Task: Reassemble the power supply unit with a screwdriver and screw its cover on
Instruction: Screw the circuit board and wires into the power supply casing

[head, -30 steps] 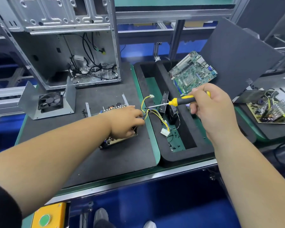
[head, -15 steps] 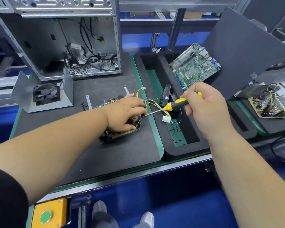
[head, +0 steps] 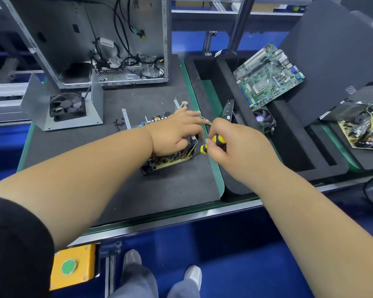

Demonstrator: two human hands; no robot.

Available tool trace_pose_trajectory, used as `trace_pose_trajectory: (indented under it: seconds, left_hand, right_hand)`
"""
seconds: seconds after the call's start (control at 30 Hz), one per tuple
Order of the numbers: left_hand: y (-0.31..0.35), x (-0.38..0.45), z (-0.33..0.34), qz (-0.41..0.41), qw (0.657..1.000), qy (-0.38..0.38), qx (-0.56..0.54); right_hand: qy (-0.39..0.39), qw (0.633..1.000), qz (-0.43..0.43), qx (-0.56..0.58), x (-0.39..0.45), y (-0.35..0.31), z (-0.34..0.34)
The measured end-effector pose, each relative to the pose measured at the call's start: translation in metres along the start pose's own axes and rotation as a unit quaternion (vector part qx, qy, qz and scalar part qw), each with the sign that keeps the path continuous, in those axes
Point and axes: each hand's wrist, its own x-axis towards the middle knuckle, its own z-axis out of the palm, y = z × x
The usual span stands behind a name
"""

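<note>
Both forearms reach forward and converge over the dark mat on the surface. Left hand lies palm-down on top of the open power supply unit, fingers spread and mostly straight, pressing on its board; thumb tucked toward the near side. The unit sits near the mat's right edge, circuit board and yellow wires exposed, no cover on it. Right hand comes in from the right, wrist slightly bent, fingers curled tight round the yellow-and-black handle of the screwdriver; the handle's end points left toward the unit's right corner, the shaft hidden by the hand. The two hands are just beside each other, almost touching. The metal cover, holding a black fan, stands well apart at the mat's far left. A few small screws lie between cover and unit. An open computer case stands behind; a green motherboard leans in the black foam tray to the right.
</note>
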Motion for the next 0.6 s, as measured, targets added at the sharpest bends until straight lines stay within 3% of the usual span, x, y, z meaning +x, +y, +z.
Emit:
trace_pose_trajectory:
  seconds: [0.27,0.6]
  left_hand:
    - [-0.006,0.0,0.005,-0.014,0.999,0.033,-0.04]
    - [-0.007,0.001,0.004,-0.016,0.999,0.029,-0.026]
  right_hand:
    - [-0.015,0.996,-0.049,-0.071,0.009,-0.007,0.011]
    - [-0.018,0.994,-0.05,-0.1,0.009,-0.008,0.013]
